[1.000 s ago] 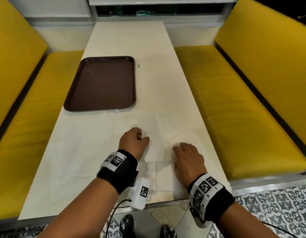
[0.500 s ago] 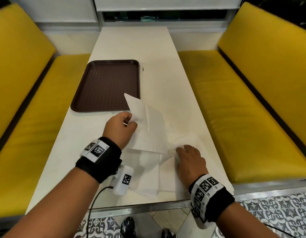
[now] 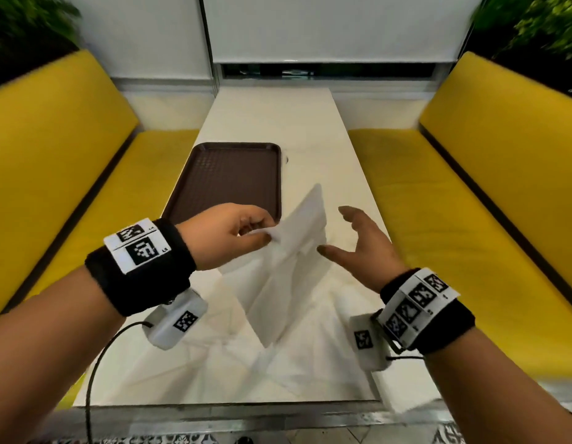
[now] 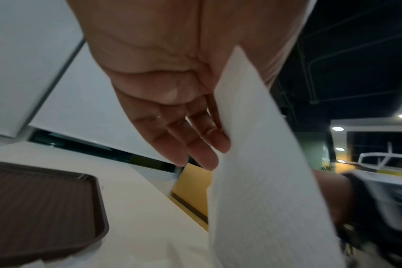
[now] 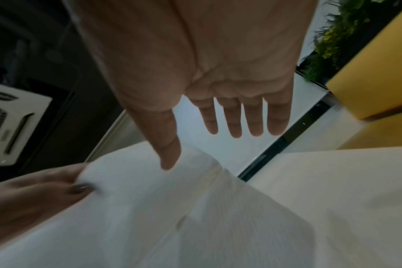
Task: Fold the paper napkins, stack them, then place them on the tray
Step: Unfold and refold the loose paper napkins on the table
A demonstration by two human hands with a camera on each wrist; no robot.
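Note:
A white paper napkin (image 3: pixel 294 251) hangs in the air above the table, pinched at its upper left corner by my left hand (image 3: pixel 246 232). In the left wrist view the napkin (image 4: pixel 259 172) drops past my fingers (image 4: pixel 195 145). My right hand (image 3: pixel 358 241) hovers just right of the sheet with fingers spread and straight, holding nothing; its thumb (image 5: pixel 168 145) points at the napkin (image 5: pixel 172 208). More white napkins (image 3: pixel 278 363) lie flat on the table near me. The brown tray (image 3: pixel 227 177) sits empty at the table's left, beyond my left hand.
The long white table (image 3: pixel 342 155) runs away from me between two yellow benches (image 3: pixel 70 187) (image 3: pixel 486 203). A wall with white blinds (image 3: pixel 310 27) closes the far end. A cable (image 3: pixel 95 363) hangs from my left wrist camera.
My left hand has lifted the napkin off the table and raised it. My right hand left the pile it was pressing and rose beside the sheet, fingers spread.

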